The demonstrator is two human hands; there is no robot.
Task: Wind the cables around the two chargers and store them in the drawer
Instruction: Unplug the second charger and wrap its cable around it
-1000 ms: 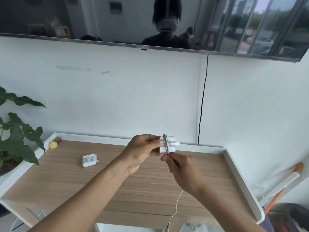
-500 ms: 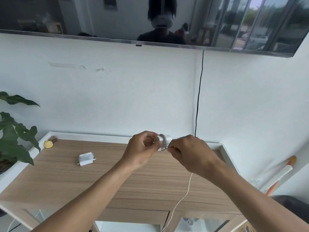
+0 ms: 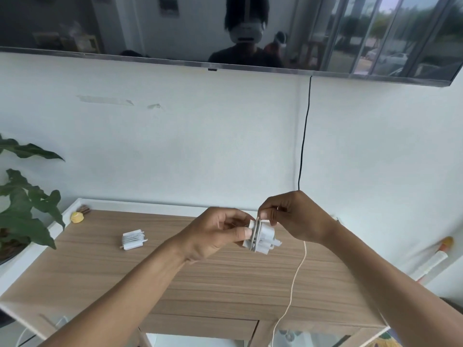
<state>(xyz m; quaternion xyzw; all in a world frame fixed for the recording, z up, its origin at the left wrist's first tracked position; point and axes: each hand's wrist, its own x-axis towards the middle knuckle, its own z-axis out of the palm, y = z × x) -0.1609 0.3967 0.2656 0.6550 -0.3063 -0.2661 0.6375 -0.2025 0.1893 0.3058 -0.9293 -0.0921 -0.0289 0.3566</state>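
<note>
Above the wooden top [image 3: 225,276], left hand [image 3: 215,234] grips charger [image 3: 263,237]; right hand [image 3: 298,216] pinches cable [image 3: 297,274].

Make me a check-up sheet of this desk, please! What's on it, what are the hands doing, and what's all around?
Surface: wooden desk with a white rim.
Job's things: wound charger lies on the desk; held charger, partly wound, is above it; drawer looks shut.
Clutter: small yellow thing at the far left corner.
Grips: left grip holds the held charger; right grip pinches the white cable at the charger.
Cables: white cable hangs loose over the front edge; black cable runs down the wall.
Surroundings: plant left, screen above, orange-tipped stick right.
</note>
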